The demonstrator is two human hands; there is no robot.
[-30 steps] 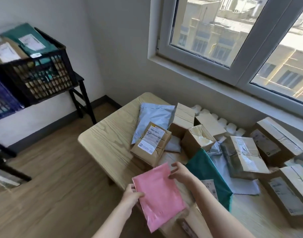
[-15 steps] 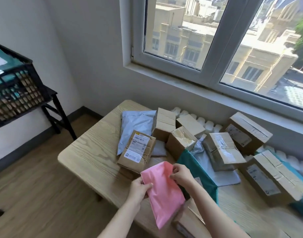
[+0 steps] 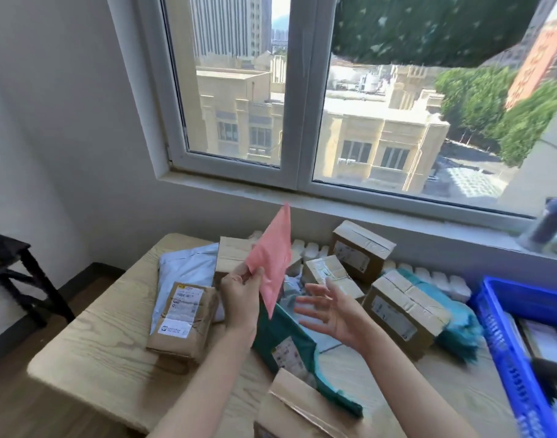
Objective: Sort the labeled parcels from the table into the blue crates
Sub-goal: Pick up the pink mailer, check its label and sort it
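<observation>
My left hand (image 3: 240, 298) pinches a flat pink mailer (image 3: 272, 260) by its lower left edge and holds it upright above the wooden table (image 3: 90, 352). My right hand (image 3: 332, 309) hovers open just right of it, fingers spread, touching nothing. Below the hands lie a green mailer (image 3: 281, 339) with a white label and a brown labeled parcel (image 3: 184, 320). A blue crate (image 3: 511, 358) stands at the table's right end, with parcels inside.
Several cardboard boxes (image 3: 403, 314), a grey mailer (image 3: 185, 270) and a teal mailer (image 3: 460, 324) crowd the table's back half under the window sill. Another box (image 3: 299, 409) sits at the near edge. A black stand (image 3: 21, 273) is at the far left.
The pink mailer was lifted off the table and tipped upright. My right hand let go of it and opened. The view swung right, bringing the blue crate in.
</observation>
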